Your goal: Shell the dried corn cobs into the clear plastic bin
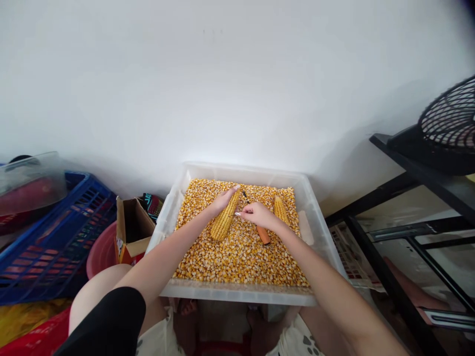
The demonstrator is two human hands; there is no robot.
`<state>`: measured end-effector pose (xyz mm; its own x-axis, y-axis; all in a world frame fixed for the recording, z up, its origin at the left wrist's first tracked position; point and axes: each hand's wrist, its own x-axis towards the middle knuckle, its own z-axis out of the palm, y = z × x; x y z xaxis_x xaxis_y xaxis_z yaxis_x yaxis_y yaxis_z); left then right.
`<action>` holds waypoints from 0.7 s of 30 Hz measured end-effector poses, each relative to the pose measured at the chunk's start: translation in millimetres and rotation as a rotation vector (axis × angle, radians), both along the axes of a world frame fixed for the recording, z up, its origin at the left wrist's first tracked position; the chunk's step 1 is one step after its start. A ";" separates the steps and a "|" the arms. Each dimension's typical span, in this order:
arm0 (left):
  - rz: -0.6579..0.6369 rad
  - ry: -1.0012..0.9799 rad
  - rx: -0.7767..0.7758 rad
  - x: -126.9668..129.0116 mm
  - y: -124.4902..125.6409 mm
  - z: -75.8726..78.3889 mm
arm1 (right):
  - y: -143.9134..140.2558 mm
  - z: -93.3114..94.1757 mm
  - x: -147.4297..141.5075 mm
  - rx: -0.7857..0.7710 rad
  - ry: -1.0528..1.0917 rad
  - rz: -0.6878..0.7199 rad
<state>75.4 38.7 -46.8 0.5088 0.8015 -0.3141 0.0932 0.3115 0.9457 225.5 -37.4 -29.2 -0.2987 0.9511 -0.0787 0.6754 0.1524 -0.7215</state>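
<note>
The left hand [223, 200] closes around an ear of corn [224, 222] over loose kernels [237, 262] in a translucent plastic bin [241, 295]; the right hand [256, 214], fingers bunched, is beside the ear; its grip I cannot tell.

Two cobs [222, 225], one orange handle [263, 235], one bin [241, 295].

A head-worn camera looks forward and down from near the plastic bin [239, 294], facing the white wall [237, 94].
</note>
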 end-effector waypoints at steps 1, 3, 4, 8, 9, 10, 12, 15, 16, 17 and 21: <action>0.006 0.004 0.001 -0.4 0.2 0.1 | -0.3 0.2 -0.3 0.009 -0.001 -0.005; 0.013 0.012 0.007 -1.2 0.6 0.4 | -0.6 0.9 -0.7 0.015 0.000 -0.013; 0.011 0.016 0.011 -1.5 0.8 0.5 | -0.7 1.3 -0.9 0.016 -0.001 -0.017; 0.019 0.014 0.022 -1.9 2.1 -1.5 | -0.3 0.4 -1.7 0.030 -0.023 -0.030; 0.027 0.013 0.023 -2.0 2.6 -2.6 | -0.5 -0.2 -2.4 0.039 -0.032 -0.035; 0.034 0.012 0.026 -2.0 3.2 -3.8 | -0.9 -0.7 -3.3 0.051 -0.041 -0.040; 0.044 0.008 0.028 -2.2 4.0 -6.4 | -2.8 -1.1 -6.3 0.078 -0.060 -0.055; 0.062 -0.006 0.009 -2.0 3.8 -8.8 | -8.2 0.3 -14.0 0.126 -0.129 -0.079; 0.071 -0.008 0.000 -1.8 3.3 -8.9 | -10.3 1.1 -17.1 0.144 -0.168 -0.086; 0.080 -0.005 -0.005 -1.5 2.7 -8.6 | -12.3 1.9 -20.3 0.164 -0.215 -0.091; 0.102 0.063 0.055 0.5 -0.1 -6.0 | -16.9 3.3 -30.6 0.216 -0.408 -0.070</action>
